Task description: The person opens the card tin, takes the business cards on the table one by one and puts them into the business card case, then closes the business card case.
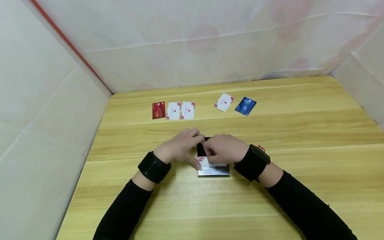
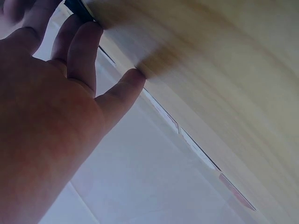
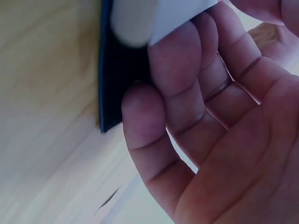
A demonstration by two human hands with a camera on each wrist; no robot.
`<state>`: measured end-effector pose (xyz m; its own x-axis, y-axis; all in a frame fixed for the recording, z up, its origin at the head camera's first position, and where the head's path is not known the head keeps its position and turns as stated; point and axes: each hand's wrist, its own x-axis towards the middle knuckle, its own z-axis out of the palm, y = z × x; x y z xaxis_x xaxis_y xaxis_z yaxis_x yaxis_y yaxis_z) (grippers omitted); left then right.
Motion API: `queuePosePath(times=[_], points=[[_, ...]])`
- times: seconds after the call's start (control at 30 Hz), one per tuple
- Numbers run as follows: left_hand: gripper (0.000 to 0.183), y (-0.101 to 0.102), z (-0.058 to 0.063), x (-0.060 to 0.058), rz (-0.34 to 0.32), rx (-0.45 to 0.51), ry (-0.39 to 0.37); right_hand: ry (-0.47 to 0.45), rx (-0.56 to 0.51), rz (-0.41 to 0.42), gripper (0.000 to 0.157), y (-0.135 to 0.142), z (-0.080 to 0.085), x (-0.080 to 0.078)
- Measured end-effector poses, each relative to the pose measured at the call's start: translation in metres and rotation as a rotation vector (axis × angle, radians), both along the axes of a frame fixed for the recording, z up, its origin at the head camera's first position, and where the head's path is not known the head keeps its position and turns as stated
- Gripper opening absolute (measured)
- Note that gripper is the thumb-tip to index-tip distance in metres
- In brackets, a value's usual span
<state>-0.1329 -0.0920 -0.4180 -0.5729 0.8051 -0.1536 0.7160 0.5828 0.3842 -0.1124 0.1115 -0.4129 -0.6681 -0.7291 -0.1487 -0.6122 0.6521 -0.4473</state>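
Observation:
An open card case (image 1: 213,171) lies on the table, with a silvery near half and a black far half. A white card with pink flowers (image 1: 203,161) lies across it, partly covered by my right hand (image 1: 226,149). That hand has its fingers curled and pinches the card. In the right wrist view the card's white corner (image 3: 180,16) sits against the fingertips, above the case's black surface (image 3: 112,105). My left hand (image 1: 183,146) holds the case by its left side, thumb at the near half and fingers by the far corner. Its fingertips meet the dark edge (image 2: 79,9) in the left wrist view.
Toward the back left, a red VIP card (image 1: 158,110) lies in a row with two white flowered cards (image 1: 173,111). Another white flowered card (image 1: 224,102) and a blue card (image 1: 246,106) lie further right. Pale cloth (image 1: 192,43) hangs behind the wooden table (image 1: 300,133).

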Motion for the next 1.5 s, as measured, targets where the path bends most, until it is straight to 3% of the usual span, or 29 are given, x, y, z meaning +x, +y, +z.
queuePosePath(times=[0.37,0.73,0.87,1.03,1.13,1.3,1.43,1.5], points=[[0.067,0.0,-0.004,0.002,0.009,-0.011,-0.014,0.016,0.018,0.022,0.017,-0.004,-0.001,0.008],[0.072,0.001,-0.006,0.003,0.01,-0.008,-0.026,-0.006,0.004,0.018,0.015,0.001,-0.003,0.005],[0.079,0.003,-0.009,0.005,-0.001,-0.022,-0.027,0.055,-0.059,-0.019,0.016,0.006,0.002,-0.009],[0.078,0.006,-0.011,0.005,-0.013,-0.018,-0.026,0.158,-0.078,-0.078,0.01,-0.004,0.009,-0.042],[0.077,0.008,-0.01,0.005,-0.012,-0.021,-0.028,0.198,-0.041,-0.078,0.023,-0.021,0.009,-0.06],[0.076,0.01,-0.01,0.003,-0.023,-0.004,-0.027,0.125,0.123,-0.015,0.048,-0.045,0.004,-0.08],[0.076,0.011,-0.01,0.002,-0.036,-0.008,-0.008,0.038,0.226,-0.021,0.05,-0.046,0.002,-0.088],[0.076,0.011,-0.009,0.003,-0.034,-0.02,-0.008,0.047,0.252,-0.029,0.047,-0.04,0.002,-0.089]])
